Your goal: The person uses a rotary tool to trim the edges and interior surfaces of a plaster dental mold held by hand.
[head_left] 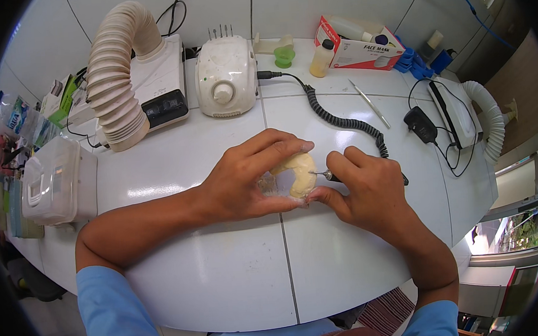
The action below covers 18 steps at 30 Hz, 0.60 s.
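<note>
My left hand is closed around a pale yellow, horseshoe-shaped dental cast, its thumb along the near edge and its fingers along the far edge. In my right hand is a rotary handpiece, gripped like a pen, with its thin metal bit meeting the outer right side of the cast. Most of the handpiece body lies hidden under my fingers. A black coiled cord runs from the handpiece's back end to a white control unit with a round knob. My right thumb rests close beside the cast's near edge.
A ribbed suction hose arches at the back left, near a lidded plastic box. Behind the cord stand a small bottle, a green cup and a red-white carton. A pen-like tool and a black adapter lie right.
</note>
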{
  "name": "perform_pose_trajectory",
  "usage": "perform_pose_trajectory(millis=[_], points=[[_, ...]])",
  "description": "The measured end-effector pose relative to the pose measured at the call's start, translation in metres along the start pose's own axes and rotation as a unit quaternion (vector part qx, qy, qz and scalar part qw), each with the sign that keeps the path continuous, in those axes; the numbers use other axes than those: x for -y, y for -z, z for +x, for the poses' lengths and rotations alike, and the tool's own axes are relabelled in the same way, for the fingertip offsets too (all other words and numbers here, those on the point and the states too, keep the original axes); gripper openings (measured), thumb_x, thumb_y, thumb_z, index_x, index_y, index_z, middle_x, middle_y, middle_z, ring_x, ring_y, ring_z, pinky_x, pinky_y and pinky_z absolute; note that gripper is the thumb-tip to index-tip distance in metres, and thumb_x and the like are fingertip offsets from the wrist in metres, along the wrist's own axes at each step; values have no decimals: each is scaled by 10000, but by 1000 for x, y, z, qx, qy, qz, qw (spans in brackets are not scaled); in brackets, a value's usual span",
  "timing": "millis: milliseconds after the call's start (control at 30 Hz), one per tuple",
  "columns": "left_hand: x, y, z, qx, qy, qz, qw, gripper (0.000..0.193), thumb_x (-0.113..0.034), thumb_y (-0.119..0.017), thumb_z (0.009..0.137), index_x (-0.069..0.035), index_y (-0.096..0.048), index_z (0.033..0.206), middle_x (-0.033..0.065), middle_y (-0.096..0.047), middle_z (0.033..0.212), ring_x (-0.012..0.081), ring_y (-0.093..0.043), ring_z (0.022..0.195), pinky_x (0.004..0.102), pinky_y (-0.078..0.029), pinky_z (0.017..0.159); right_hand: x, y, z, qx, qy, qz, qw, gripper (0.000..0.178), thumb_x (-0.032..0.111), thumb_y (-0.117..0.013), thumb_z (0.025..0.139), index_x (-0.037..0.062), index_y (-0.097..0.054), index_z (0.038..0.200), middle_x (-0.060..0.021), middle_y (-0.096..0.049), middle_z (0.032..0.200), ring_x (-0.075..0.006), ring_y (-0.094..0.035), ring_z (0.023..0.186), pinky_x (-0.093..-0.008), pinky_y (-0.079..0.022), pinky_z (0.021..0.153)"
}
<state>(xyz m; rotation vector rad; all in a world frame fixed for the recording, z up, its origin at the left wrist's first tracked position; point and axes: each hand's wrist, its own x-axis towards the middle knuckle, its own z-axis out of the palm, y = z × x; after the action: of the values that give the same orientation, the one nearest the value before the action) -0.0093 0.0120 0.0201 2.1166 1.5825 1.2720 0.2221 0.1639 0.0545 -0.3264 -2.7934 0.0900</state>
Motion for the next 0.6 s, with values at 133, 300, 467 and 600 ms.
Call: perform_pose_trajectory(millis=[133,300,467,600], points=[[-1,1,0,4,4,0,1000,846,-263,-1043,789,-57,-686,1528,180,-718,1367,319,-743,1232,420,-649,1029,0,-1,1,-11,3,3,1000,561,655,-852,917,123,-705,1018,-28,-611,780,-200,-651,556,-364,-470,484],[0,0,0,7,5,0,1000,846,-255,-1041,790,-53,-682,1530,183,-716,1368,323,-741,1235,420,-647,1032,-1,-1,0,-4,-1,0,1000,560,658,-850,916,125,-707,1009,-28,-615,777,-199,-646,552,-361,-461,478],[-1,1,1,9,7,2,1000,850,-249,-1039,787,-52,-680,1532,183,-716,1364,324,-741,1231,424,-642,1042,-2,-1,1,-1,1,-4,1000,559,660,-852,915,128,-711,1010,-26,-614,770,-195,-640,547,-362,-454,475],[-1,0,0,8,7,-4,1000,855,-246,-1040,783,-54,-679,1534,185,-715,1366,326,-739,1237,428,-637,1051,-1,-2,1,-16,-2,6,1000,547,656,-847,923,131,-721,1009,-23,-612,761,-195,-637,543,-362,-452,474]])
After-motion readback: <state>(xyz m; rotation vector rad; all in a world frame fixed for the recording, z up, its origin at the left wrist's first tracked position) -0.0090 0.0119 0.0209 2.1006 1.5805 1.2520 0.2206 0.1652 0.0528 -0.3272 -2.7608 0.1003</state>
